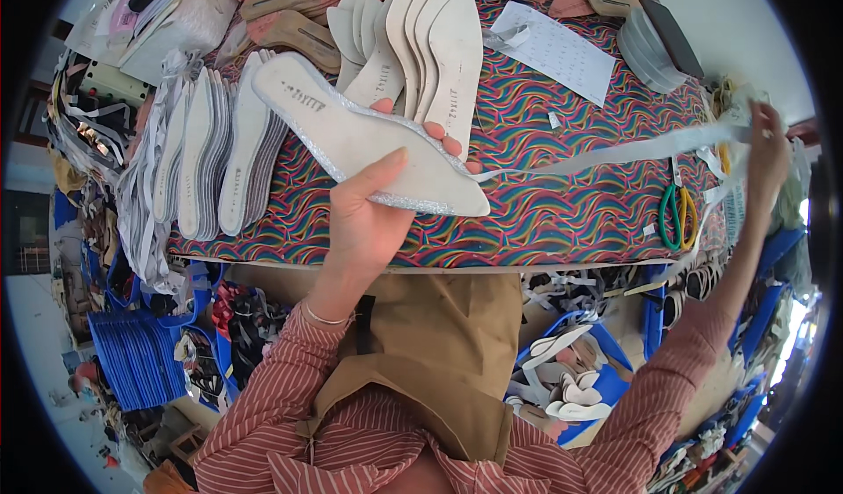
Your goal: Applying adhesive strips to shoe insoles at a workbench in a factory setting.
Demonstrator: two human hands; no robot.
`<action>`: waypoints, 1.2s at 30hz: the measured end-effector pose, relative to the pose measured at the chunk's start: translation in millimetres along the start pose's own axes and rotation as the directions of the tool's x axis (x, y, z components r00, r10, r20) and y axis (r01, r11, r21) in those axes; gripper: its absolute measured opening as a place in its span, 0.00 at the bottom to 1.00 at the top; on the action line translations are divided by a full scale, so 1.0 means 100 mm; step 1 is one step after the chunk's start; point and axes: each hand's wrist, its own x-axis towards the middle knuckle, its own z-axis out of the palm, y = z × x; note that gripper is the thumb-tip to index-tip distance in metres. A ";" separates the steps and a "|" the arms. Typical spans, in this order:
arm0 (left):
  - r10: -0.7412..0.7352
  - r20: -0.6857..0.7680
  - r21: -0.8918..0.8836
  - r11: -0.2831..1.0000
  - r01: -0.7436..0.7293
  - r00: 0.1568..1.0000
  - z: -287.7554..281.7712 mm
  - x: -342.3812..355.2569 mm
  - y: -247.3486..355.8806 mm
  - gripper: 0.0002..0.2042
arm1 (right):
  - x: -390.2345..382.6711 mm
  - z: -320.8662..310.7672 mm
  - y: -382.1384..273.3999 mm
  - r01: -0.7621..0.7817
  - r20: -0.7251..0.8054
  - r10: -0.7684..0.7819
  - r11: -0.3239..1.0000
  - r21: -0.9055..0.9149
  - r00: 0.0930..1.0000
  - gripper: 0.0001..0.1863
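My left hand [373, 204] grips a white shoe insole [351, 134] edged in glittery silver, its thumb on the upper face and fingertips curling over the far edge. The insole is held above the patterned cloth of the table [544, 204], its toe pointing right. From its edge near the toe, a pale narrow strip [615, 154] stretches out to the right. At the far right my raised right hand [767, 143] is closed around the other end of this strip, with my arm extended. The strip looks taut, slightly twisted where it meets the insole.
White insoles [452, 59] stand stacked behind my left hand, and rows of grey-edged insoles [241, 156] stand to the left. Green-and-yellow-handled scissors [674, 213] lie at right, near a paper sheet [555, 50]. Below the table edge, a blue crate [615, 345] holds more insoles.
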 end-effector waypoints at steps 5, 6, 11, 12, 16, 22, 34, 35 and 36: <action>0.054 -0.112 0.016 0.998 -0.052 0.992 -0.01 -0.06 0.01 0.29 | -1.40 0.28 -1.64 -0.421 0.456 0.015 0.415 0.807 0.890 0.21; 0.040 -0.126 0.005 0.999 -0.039 0.991 0.01 -0.05 0.02 0.30 | -1.66 0.24 -1.81 -0.576 0.637 -0.011 0.416 0.704 0.771 0.20; -0.023 -0.147 -0.022 1.000 0.020 0.989 0.01 -0.04 -0.02 0.30 | -2.65 0.16 -2.32 -0.874 0.763 -0.435 -0.320 0.366 0.479 0.13; -0.036 -0.144 -0.025 0.999 0.033 0.989 0.01 -0.05 -0.02 0.30 | -2.73 0.20 -2.41 -0.860 0.736 -0.471 -0.408 0.307 0.486 0.13; -0.056 -0.143 -0.025 0.998 0.053 0.988 -0.03 -0.08 -0.01 0.30 | -2.76 0.25 -2.51 -0.825 0.689 -0.508 -0.510 0.243 0.517 0.12; -0.072 -0.152 -0.005 0.997 0.072 0.986 -0.04 -0.11 0.00 0.30 | -2.71 0.35 -2.52 -0.804 0.671 -0.501 -0.538 0.253 0.547 0.12; -0.080 -0.108 0.045 0.995 0.085 0.991 -0.05 -0.09 -0.04 0.32 | -2.69 0.40 -2.33 -0.821 0.693 -0.442 -0.346 0.454 0.569 0.07; -0.095 -0.099 0.064 0.993 0.101 0.991 -0.06 -0.09 -0.05 0.33 | -2.68 0.41 -2.34 -0.815 0.703 -0.419 -0.373 0.444 0.575 0.06; -0.109 -0.090 0.084 0.990 0.117 0.990 -0.07 -0.09 -0.07 0.33 | -2.66 0.42 -2.35 -0.807 0.712 -0.396 -0.400 0.435 0.580 0.06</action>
